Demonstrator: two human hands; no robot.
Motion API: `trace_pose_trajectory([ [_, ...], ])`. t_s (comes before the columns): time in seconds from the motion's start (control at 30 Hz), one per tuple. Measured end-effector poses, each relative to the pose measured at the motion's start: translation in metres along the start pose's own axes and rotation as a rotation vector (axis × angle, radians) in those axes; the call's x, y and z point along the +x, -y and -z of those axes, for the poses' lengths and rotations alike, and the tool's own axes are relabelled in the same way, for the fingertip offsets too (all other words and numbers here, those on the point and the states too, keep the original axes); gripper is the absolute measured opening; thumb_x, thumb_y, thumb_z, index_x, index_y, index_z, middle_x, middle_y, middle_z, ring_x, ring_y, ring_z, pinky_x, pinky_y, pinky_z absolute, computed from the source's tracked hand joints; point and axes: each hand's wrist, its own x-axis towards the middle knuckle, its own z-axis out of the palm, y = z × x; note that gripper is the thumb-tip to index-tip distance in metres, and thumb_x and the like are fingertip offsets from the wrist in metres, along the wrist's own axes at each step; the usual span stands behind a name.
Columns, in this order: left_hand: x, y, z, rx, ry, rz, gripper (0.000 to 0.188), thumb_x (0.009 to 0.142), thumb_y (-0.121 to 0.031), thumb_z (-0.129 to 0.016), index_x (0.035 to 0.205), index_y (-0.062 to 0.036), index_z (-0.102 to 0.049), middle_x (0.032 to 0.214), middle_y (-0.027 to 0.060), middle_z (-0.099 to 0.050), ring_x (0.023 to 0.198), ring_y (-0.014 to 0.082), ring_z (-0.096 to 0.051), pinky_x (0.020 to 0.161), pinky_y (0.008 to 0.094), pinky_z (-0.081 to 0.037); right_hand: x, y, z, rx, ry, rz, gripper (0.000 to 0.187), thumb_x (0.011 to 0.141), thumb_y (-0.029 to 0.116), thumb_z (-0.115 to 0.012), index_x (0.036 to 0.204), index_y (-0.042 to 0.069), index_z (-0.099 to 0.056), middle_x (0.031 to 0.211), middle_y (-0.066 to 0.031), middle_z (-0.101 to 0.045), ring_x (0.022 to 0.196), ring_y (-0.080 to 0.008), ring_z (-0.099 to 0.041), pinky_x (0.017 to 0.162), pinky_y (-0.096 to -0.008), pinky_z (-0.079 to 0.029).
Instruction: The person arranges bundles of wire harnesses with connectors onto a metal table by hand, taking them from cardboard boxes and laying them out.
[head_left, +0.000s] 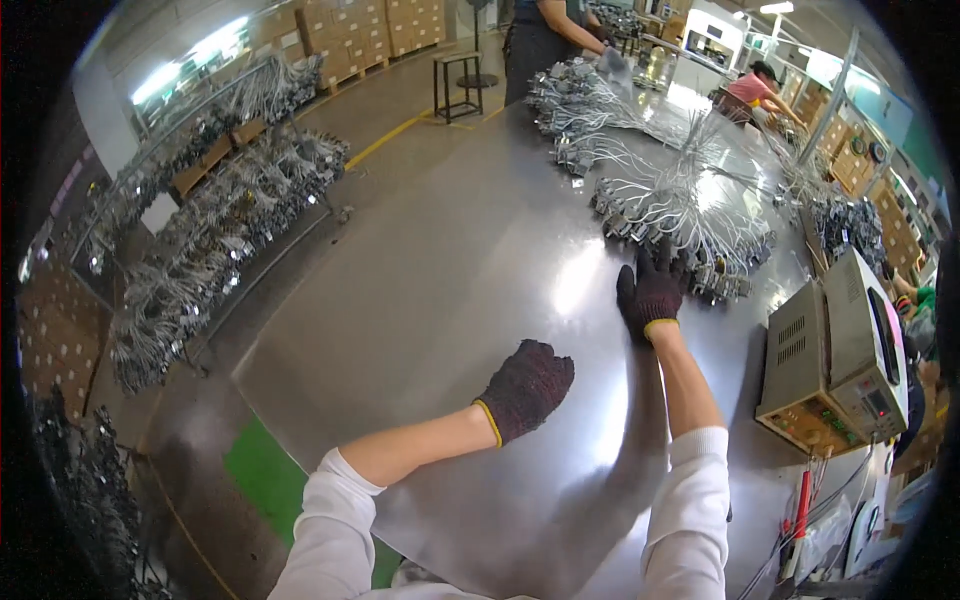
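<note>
Left of the metal table (430,260), racked grey cables (240,210) stand across a strip of floor (190,420) from the table's left edge. The gloved left hand (528,390), fingers curled together, lies over the table's middle; broad metal surface extends between it and that edge. The gloved right hand (655,295), thumb and fingers apart, reaches the cable bundle (690,215) on the table's far right part, fingertips hidden. Grey instruments (800,350) flank the table's right edge.

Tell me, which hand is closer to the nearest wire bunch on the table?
Right: the right hand is at the near edge of the wire bunch; the left hand is over the table, farther back and leftward, apart from it.
</note>
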Motion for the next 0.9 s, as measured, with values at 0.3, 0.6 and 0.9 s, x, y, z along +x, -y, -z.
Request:
trace_pose_trajectory([
  [0.3,0.011,-0.003,-0.003,-0.034,-0.017,-0.033,0.031,0.085,-0.015,-0.066,0.112,-0.0002,-0.067,0.092,0.0138,-0.071,0.097,0.0289,-0.067,0.090,0.0418,-0.050,-0.004,0.012,0.007,-0.072,-0.150,-0.088,0.070,0.092,0.036,-0.064,0.158,0.019,-0.047,0.167,-0.0184,-0.039,0.152,-0.0519,-0.030,0.125,-0.0677,-0.011],
  [0.6,0.005,0.016,-0.022,-0.186,-0.057,0.085,0.031,0.087,-0.019,-0.064,0.114,-0.0037,-0.067,0.088,0.0136,-0.071,0.087,0.0318,-0.069,0.078,0.0490,-0.052,-0.050,0.077,0.032,0.364,0.043,0.142,0.060,0.098,0.032,-0.060,0.153,0.010,-0.051,0.129,-0.0215,-0.066,0.120,-0.0424,-0.062,0.105,-0.0527,-0.047],
  [0.9,-0.083,0.033,0.003,-0.173,-0.188,-0.064,0.028,0.088,-0.023,-0.066,0.110,-0.0059,-0.067,0.092,0.0133,-0.073,0.090,0.0361,-0.073,0.079,0.0505,-0.057,-0.095,0.106,0.065,0.266,0.097,0.348,0.059,0.102,0.037,-0.063,0.152,0.008,-0.052,0.127,-0.0237,-0.067,0.117,-0.0435,-0.064,0.099,-0.0517,-0.052],
])
